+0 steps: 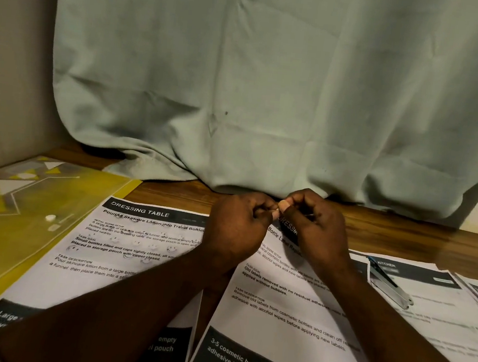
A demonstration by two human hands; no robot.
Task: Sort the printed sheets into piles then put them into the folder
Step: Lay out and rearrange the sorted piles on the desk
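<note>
Printed sheets [437,328] lie spread across the wooden table [177,195] in the head view, filling the lower half of the frame. A page headed "Dressing Table" [124,245] lies at lower left, a "Bottle Label" page [283,312] in the middle, and pages headed "Kitchen" [427,289] at the right, with a slim metal clip [389,282] lying on them. The yellow patterned folder [21,217] lies flat at the left edge, just beside the "Dressing Table" page. A pale green cloth [272,81] hangs behind.

Both hands meet at the top edge of the "Bottle Label" page. The left hand [235,227] and right hand [315,233] each have a closed grip, fingers curled in and fingertips [282,207] pinched together at that edge. Whether something small, such as a staple, sits between them is too fine to tell.

Such paper should be light, limp and quick to crease or tear at a corner. It is probably best taken by an edge, thumb above and fingers beneath, then slid flat towards its pile. The folder looks smooth and slippery, so pages may slide out unless its mouth is held open.
</note>
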